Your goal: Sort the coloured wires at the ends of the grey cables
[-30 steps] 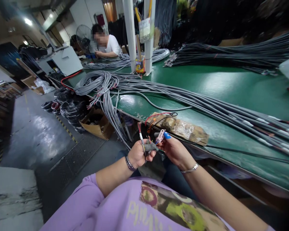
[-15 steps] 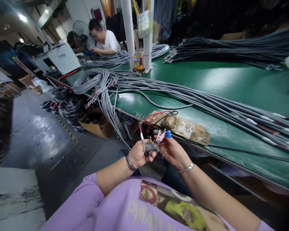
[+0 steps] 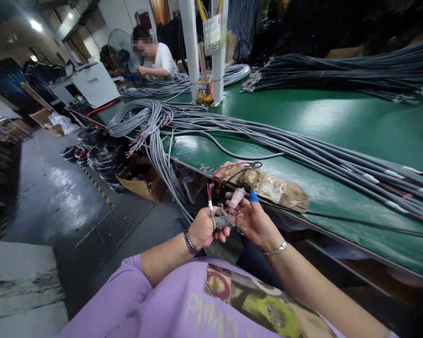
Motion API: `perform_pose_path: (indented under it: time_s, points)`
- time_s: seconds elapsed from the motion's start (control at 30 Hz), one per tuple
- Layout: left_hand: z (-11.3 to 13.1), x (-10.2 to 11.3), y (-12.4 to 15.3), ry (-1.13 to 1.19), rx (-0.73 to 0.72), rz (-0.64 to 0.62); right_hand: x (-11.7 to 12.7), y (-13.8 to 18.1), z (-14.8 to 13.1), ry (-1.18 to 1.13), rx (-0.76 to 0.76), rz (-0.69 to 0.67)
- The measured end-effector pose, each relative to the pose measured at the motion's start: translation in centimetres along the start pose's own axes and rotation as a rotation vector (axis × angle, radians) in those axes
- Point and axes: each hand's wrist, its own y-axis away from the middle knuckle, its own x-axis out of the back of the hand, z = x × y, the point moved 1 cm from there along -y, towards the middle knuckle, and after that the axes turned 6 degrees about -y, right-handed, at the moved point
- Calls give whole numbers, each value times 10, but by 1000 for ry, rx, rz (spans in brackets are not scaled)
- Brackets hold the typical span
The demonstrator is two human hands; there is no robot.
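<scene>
My left hand (image 3: 205, 230) is closed around a grey cable end (image 3: 210, 206) whose thin red and coloured wires stick up from the fist; a grey cot covers its thumb. My right hand (image 3: 254, 219) is just to the right, with finger cots in pink and blue, its fingertips pinching at the fine coloured wires (image 3: 232, 215) between the two hands. Both hands hover in front of the green table's near edge (image 3: 232, 185).
A long bundle of grey cables (image 3: 303, 150) runs across the green table. A taped cardboard piece (image 3: 278, 188) with red wires lies by the edge. White posts (image 3: 218, 51) stand at the back. Another person (image 3: 155, 58) works far left. Cardboard box (image 3: 141, 180) and black coils sit on the floor.
My hands have stayed together and shifted slightly lower and right. My right fingers have opened a little around the fine wires.
</scene>
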Motion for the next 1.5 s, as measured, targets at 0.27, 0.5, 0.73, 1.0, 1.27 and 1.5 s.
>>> perform_pose_path:
  time_s: [0.27, 0.5, 0.73, 1.0, 1.27, 1.5]
  points:
    - [2, -8, 8, 31, -108, 86, -8, 1, -5, 113, 84, 42]
    - [2, -10, 4, 87, -71, 54, -2, 3, 3, 272, 371, 100]
    - [0, -7, -2, 137, -36, 62, -5, -4, 1, 127, 91, 12]
    - [-10, -4, -8, 167, 7, 81, 0, -11, 6, 119, 129, 27]
    - [-3, -9, 3, 70, -79, 57, -3, -3, 3, 42, 41, 28]
    - [-5, -9, 9, -27, -180, 113, -9, 1, -5, 135, 83, -14]
